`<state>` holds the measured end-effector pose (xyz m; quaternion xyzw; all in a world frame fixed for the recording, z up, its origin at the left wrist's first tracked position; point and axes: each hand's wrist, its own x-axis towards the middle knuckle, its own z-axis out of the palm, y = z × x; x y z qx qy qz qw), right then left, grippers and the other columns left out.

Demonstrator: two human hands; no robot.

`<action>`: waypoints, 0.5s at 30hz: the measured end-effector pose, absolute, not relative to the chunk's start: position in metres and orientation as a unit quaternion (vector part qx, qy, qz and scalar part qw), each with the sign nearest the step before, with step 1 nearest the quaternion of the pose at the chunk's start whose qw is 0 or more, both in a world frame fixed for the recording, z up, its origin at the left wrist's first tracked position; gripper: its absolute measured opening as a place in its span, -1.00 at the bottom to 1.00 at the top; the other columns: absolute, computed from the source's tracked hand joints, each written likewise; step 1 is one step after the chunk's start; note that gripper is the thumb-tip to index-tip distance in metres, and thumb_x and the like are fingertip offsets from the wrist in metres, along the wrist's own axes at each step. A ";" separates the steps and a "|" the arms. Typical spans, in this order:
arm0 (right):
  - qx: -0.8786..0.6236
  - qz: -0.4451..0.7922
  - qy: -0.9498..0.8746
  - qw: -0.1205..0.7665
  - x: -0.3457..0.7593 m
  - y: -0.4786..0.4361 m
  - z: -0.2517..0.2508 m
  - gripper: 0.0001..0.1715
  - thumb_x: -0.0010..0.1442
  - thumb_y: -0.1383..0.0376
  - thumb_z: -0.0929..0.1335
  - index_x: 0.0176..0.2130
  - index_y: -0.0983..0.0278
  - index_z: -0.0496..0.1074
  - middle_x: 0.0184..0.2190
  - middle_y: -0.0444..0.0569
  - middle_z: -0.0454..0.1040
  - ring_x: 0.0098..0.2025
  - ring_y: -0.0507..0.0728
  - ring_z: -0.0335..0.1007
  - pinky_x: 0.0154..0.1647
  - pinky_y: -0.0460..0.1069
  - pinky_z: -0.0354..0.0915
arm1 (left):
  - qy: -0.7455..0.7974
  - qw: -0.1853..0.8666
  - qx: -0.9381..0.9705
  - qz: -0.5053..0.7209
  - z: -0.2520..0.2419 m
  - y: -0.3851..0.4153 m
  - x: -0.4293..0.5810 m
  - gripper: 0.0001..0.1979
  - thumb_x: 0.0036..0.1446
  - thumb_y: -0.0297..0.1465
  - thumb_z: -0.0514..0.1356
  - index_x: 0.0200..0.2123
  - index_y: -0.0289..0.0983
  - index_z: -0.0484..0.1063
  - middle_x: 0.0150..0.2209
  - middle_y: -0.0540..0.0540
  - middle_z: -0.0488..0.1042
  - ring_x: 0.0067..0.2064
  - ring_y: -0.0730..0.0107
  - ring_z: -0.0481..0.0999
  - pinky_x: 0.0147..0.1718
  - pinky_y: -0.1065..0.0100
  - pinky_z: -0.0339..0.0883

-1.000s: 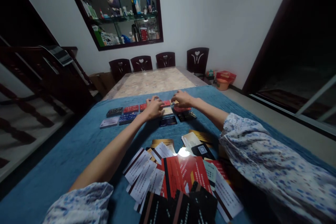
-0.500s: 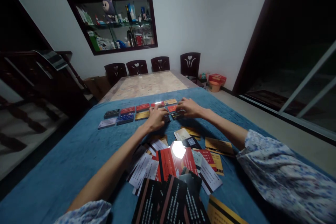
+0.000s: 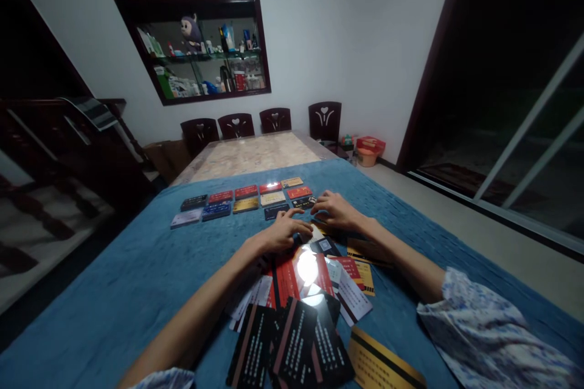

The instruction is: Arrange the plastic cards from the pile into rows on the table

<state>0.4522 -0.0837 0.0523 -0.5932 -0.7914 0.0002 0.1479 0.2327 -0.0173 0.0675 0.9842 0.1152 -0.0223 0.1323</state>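
Note:
My left hand is over the far end of a loose heap of cards, its fingers apart and reaching towards a cream card. My right hand hovers with loosely bent, parted fingers just beside a black card in the laid-out rows. Nothing shows in either hand. In the heap lie a dark card with a square code, red cards, white cards and black striped cards. Past my left fingertips lies a dark blue card. Small piles such as a gold one form the rows.
A blue cloth covers the near part of the table, with bare patterned tabletop beyond it. Dark chairs line the far end. A single gold card lies near me on the right.
My left hand has drawn back from the rows to the heap, uncovering a cream pile and the dark blue card. My right hand has shifted slightly nearer me, off the black card.

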 end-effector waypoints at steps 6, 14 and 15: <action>-0.574 -0.001 -0.803 0.162 0.446 -0.082 0.040 -0.76 0.26 0.29 0.33 -0.14 0.23 0.58 -0.15 0.06 0.54 -0.05 0.22 0.25 -0.09 0.08 0.11 | 0.090 0.080 0.992 -0.028 0.062 -0.017 0.230 -0.30 -0.11 -0.70 0.05 0.07 -0.02 0.41 0.26 0.08 0.35 0.42 -0.02 -0.11 0.23 -0.13 -0.10; -0.559 -0.017 -0.802 0.207 0.445 -0.083 0.024 -0.76 0.26 0.28 0.34 -0.09 0.20 0.55 -0.19 0.05 0.54 -0.10 0.21 0.26 -0.14 0.07 0.13 | 0.075 -0.008 0.997 -0.011 0.061 -0.019 0.230 -0.51 0.05 -0.62 0.09 0.02 -0.09 0.43 0.29 -0.05 0.29 0.36 -0.10 0.02 0.17 -0.14 0.01; -0.563 -0.018 -0.798 0.215 0.446 -0.084 0.023 -0.72 0.25 0.29 0.34 -0.04 0.20 0.52 -0.16 0.06 0.54 -0.09 0.22 0.26 -0.14 0.07 0.14 | 0.081 -0.025 0.996 -0.010 0.061 -0.019 0.229 -0.50 0.06 -0.60 0.10 0.04 -0.09 0.43 0.32 -0.09 0.22 0.35 -0.11 0.04 0.17 -0.15 0.03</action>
